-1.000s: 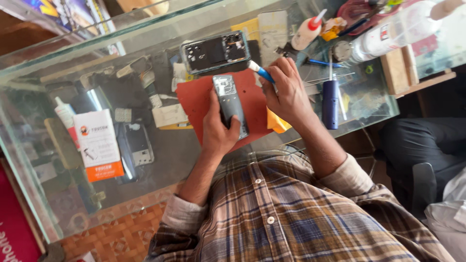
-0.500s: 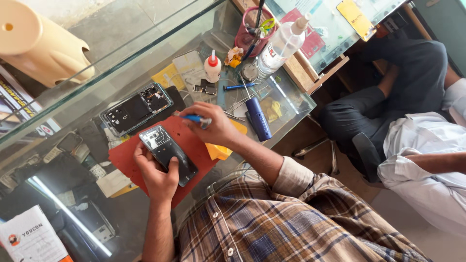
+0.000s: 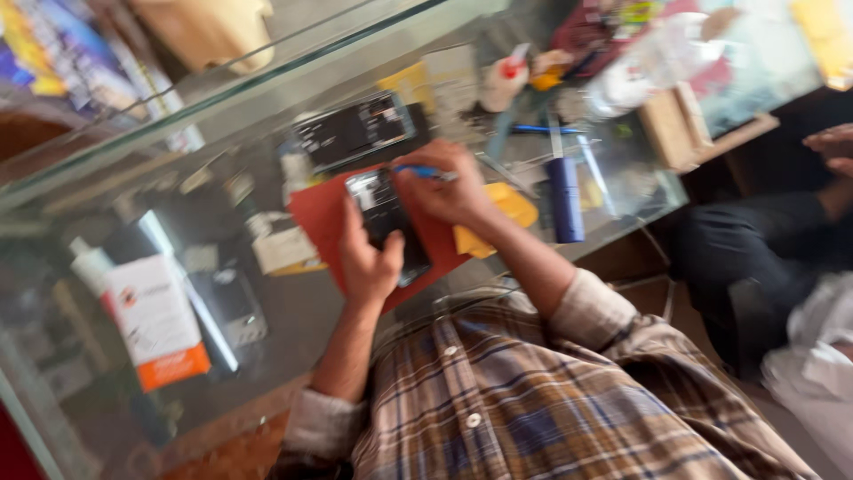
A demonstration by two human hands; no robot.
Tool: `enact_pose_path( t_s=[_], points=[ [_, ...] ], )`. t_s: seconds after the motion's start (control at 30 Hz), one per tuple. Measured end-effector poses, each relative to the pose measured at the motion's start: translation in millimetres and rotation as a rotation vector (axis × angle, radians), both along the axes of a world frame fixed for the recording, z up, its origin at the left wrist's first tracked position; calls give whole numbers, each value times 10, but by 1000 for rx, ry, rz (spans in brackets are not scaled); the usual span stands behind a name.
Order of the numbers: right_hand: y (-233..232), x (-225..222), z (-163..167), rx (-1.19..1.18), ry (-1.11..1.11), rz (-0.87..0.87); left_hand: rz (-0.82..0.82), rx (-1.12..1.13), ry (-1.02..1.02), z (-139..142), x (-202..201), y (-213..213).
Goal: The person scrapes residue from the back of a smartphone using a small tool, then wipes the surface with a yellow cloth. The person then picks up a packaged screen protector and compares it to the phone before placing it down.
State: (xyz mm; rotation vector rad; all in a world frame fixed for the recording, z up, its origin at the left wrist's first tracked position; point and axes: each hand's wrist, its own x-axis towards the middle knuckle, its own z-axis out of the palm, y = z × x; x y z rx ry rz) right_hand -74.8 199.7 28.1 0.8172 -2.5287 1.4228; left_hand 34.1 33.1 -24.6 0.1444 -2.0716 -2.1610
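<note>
My left hand (image 3: 369, 258) grips an opened dark phone (image 3: 388, 220) that lies on a red mat (image 3: 318, 212) on the glass counter. My right hand (image 3: 451, 188) holds a thin blue tool (image 3: 425, 171) with its tip over the phone's upper end. A second opened phone part (image 3: 354, 132) lies just beyond the mat. A yellow cloth (image 3: 511, 206) sits under my right wrist. The picture is blurred by motion.
A blue cylinder-shaped tool (image 3: 565, 199) and a blue pen (image 3: 544, 130) lie right of the mat. A white bottle with a red cap (image 3: 503, 82) stands at the back. A white and orange box (image 3: 156, 322) shows under the glass at left. Another person (image 3: 800, 249) sits at right.
The camera has swung, so the counter sits differently in view. My right hand with the blue tool has come in over the phone's top end; my left hand keeps its hold on the phone.
</note>
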Motion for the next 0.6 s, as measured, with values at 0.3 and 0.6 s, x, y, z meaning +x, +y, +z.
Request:
enact_pose_path(
  t_s=[0.3, 0.6],
  points=[
    [-22, 19, 75, 133, -69, 16, -2, 15, -22, 210, -8, 25],
    [-24, 74, 155, 137, -18, 33, -12, 6, 17, 216, -22, 23]
  ],
)
